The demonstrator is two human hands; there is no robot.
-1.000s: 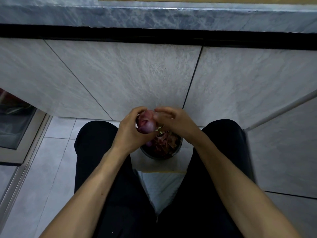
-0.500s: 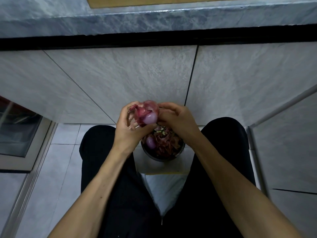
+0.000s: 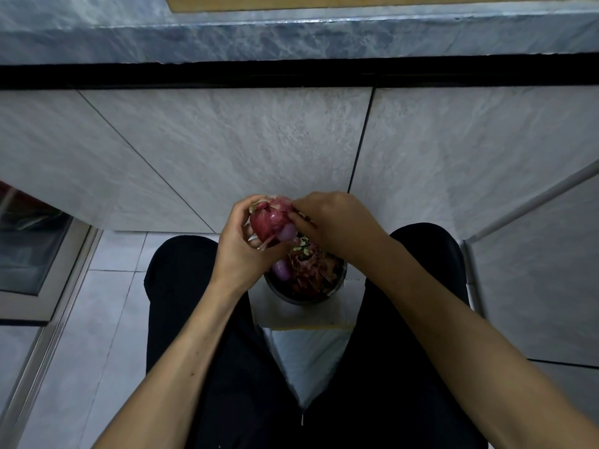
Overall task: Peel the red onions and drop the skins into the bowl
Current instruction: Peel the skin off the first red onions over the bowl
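Grey tiled wall behind | bowl at 6 o'clock below my hands, skins inside | left hand curled round red onion, cradling it over bowl | right hand at 3 o'clock of onion, fingertips pinching loose skin | risk: brittle skin may tear, flakes could miss bowl.

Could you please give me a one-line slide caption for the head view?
Left hand holds a red onion while right hand peels it over a bowl of skins.
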